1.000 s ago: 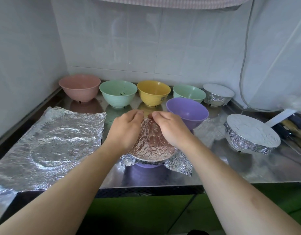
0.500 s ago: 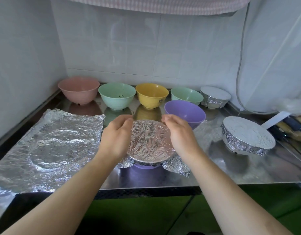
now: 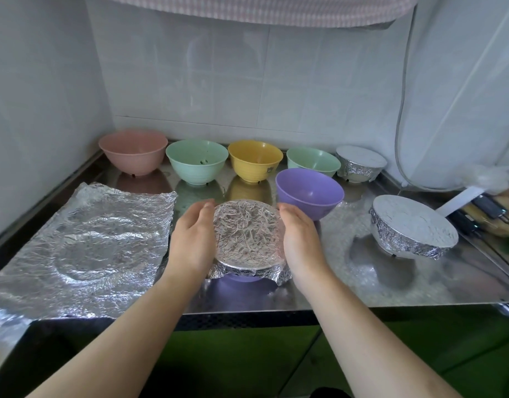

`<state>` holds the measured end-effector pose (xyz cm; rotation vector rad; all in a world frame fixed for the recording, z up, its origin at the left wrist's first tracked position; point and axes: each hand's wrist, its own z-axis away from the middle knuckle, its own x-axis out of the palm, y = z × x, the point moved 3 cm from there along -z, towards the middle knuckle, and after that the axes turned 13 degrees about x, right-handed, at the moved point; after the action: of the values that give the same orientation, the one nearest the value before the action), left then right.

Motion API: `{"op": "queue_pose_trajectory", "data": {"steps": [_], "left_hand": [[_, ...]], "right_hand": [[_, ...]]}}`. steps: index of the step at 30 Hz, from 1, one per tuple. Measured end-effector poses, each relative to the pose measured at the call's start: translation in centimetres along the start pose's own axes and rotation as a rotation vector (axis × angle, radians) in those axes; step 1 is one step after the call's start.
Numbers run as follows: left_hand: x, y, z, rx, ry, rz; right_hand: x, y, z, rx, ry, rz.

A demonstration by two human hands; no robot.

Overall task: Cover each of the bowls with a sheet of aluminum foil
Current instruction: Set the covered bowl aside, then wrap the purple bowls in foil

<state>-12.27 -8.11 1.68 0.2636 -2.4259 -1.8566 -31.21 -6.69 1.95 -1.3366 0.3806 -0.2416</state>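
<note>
Crinkled foil, purple bowl beneath

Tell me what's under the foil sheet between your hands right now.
Under the crumpled foil only a purple bowl's lower wall shows at the near edge. Its rim and inside are covered, so any contents can't be seen. The left hand and right hand press the foil's sides.

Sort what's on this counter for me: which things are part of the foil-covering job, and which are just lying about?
Job:
- foil-topped bowl between left hand and right hand
- spare foil sheet
- open bowls: pink, mint, yellow, green, purple
- finished bowls: back, right

Lying about:
- cable
- items at right edge, unclear
</note>
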Motion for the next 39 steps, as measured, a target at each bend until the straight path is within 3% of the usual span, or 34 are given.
{"op": "queue_pose_trajectory", "data": {"steps": [9,12,17,21,30,39], "left_hand": [[0.5,-0.4,1.6,0.058,-0.013,-0.028],[0.0,-0.3,1.8,0.083,-0.11,-0.047],[-1.5,-0.9,1.9,0.218,-0.447,-0.112],[-1.6,-0.8,1.3,0.228,-0.535,-0.119],[-1.5,-0.4,1.2,0.262,-0.544,-0.154],[-1.5,-0.7,1.5,0.275,-0.497,-0.178]], "right_hand": [[0.7,1.8,0.6,0.042,-0.004,-0.144],[0.1,1.7,1.0,0.017,-0.125,-0.096],[-1.9,1.7,1.2,0.005,-0.465,0.115],[-2.8,1.0,1.7,-0.018,-0.61,0.258],[-3.0,0.6,1.7,-0.206,-0.549,0.396],[-2.8,1.5,2.4,-0.167,-0.488,0.279]]}}
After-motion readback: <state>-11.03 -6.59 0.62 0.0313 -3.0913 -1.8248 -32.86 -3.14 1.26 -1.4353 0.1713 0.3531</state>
